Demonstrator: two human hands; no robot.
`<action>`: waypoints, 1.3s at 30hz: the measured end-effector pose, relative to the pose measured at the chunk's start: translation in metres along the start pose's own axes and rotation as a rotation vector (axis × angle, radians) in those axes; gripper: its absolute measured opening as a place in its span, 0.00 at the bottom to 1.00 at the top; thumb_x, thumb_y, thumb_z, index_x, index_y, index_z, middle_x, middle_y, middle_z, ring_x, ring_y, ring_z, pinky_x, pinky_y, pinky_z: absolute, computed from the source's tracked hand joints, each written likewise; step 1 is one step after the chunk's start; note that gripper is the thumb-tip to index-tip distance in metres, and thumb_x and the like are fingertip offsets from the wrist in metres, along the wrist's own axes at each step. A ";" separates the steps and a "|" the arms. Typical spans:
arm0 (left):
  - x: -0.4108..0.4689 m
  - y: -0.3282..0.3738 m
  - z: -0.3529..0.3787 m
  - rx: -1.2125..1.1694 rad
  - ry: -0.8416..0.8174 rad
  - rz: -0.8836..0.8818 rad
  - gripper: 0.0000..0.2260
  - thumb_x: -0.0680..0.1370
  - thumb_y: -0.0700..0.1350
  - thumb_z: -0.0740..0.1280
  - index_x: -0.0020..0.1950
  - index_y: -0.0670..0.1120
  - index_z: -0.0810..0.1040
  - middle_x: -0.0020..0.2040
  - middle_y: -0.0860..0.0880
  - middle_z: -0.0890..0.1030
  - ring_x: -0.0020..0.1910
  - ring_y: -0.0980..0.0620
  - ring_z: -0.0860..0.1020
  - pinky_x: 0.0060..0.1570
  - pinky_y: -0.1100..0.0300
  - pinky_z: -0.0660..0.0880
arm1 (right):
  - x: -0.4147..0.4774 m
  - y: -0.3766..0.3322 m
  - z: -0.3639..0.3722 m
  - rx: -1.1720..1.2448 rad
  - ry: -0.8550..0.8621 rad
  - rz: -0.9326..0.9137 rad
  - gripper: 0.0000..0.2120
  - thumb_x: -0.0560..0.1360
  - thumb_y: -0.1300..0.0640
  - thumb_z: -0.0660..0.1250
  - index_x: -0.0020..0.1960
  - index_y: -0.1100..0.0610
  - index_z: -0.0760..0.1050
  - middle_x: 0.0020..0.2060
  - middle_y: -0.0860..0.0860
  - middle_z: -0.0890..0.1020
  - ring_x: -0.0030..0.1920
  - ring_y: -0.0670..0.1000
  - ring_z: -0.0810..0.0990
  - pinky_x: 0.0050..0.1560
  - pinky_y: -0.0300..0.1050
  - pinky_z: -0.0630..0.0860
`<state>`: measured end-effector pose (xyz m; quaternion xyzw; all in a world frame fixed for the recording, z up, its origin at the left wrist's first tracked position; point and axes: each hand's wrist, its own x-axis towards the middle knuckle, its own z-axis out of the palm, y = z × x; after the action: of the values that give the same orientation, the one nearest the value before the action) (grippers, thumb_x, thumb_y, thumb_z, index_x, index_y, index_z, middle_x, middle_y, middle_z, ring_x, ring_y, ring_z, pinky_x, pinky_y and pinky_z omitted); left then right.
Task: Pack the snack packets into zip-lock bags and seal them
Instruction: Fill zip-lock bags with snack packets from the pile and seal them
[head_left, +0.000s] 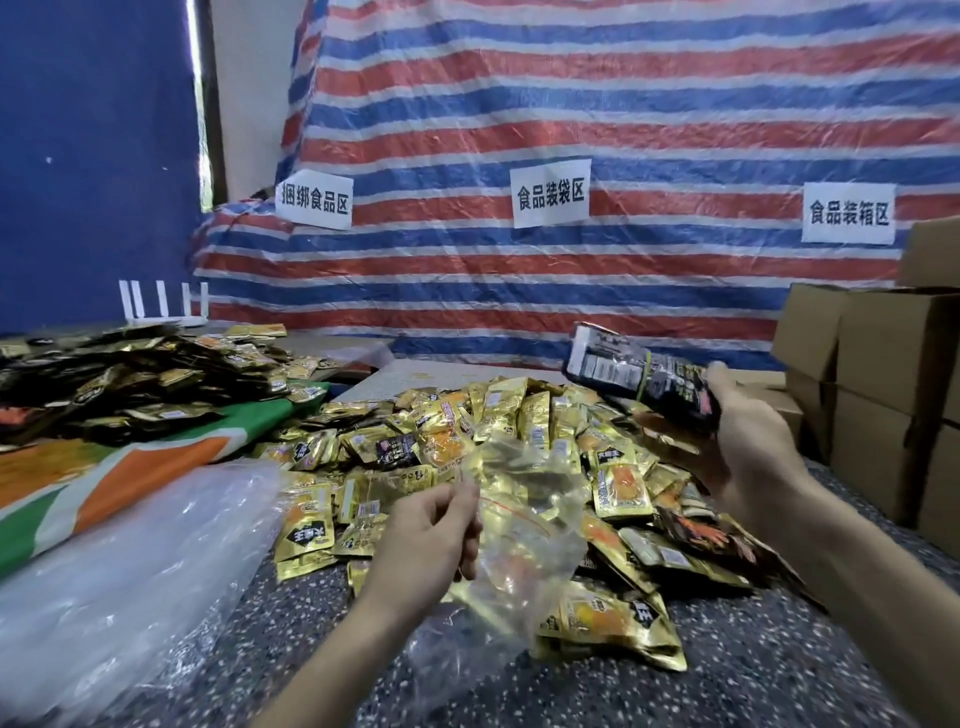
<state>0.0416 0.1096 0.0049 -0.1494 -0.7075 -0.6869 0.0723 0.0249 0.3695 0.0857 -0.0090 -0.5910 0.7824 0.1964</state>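
Holding bag and packets apart, the hands work over the near middle of the tabletop (779, 675). The left hand (431, 525) pinches a clear bag (524, 551) near its top edge, finger and thumb closed on the film. The bag hangs crumpled to that hand's right, over the near side of the pile (519, 431) of gold packets. Its red zip line runs slantwise just beside the fingertips; whether the mouth is parted I cannot tell. The right hand (753, 457) is curled round a bundle (644, 379) of dark packets bound by a thin band, raised above the pile toward the right edge, near the boxes (872, 374). The bundle lies up and to the right of the bag, well apart from it. Its long axis runs from the palm up and leftward, free end toward the far edge. The right hand alone carries it, so the coming move looks like a swing down and left, turning the free end toward the bag's mouth. The risk, I judge, is a limp mouth held by one pinch only
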 end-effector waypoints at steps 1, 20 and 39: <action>-0.001 0.002 0.002 -0.009 -0.003 0.001 0.17 0.83 0.49 0.61 0.38 0.41 0.75 0.29 0.50 0.75 0.27 0.56 0.73 0.27 0.66 0.71 | -0.002 -0.008 0.002 -0.019 -0.054 0.017 0.20 0.83 0.45 0.59 0.54 0.62 0.77 0.45 0.58 0.87 0.45 0.59 0.87 0.43 0.58 0.84; -0.017 0.045 0.007 -0.097 -0.054 0.102 0.20 0.83 0.47 0.60 0.32 0.48 0.77 0.25 0.54 0.68 0.25 0.57 0.65 0.26 0.68 0.62 | -0.036 -0.032 0.050 -0.677 -0.530 0.025 0.19 0.62 0.56 0.79 0.49 0.63 0.81 0.43 0.58 0.87 0.39 0.52 0.86 0.41 0.44 0.84; -0.020 0.045 -0.002 -0.088 0.005 0.070 0.17 0.84 0.48 0.60 0.39 0.41 0.76 0.26 0.52 0.71 0.25 0.56 0.69 0.26 0.68 0.66 | -0.061 0.085 -0.009 -1.602 -0.733 0.140 0.38 0.70 0.36 0.72 0.74 0.47 0.63 0.71 0.52 0.68 0.72 0.56 0.64 0.74 0.58 0.59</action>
<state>0.0747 0.1055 0.0417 -0.1754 -0.6709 -0.7146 0.0917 0.0581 0.3398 -0.0093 0.0713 -0.9855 0.0972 -0.1191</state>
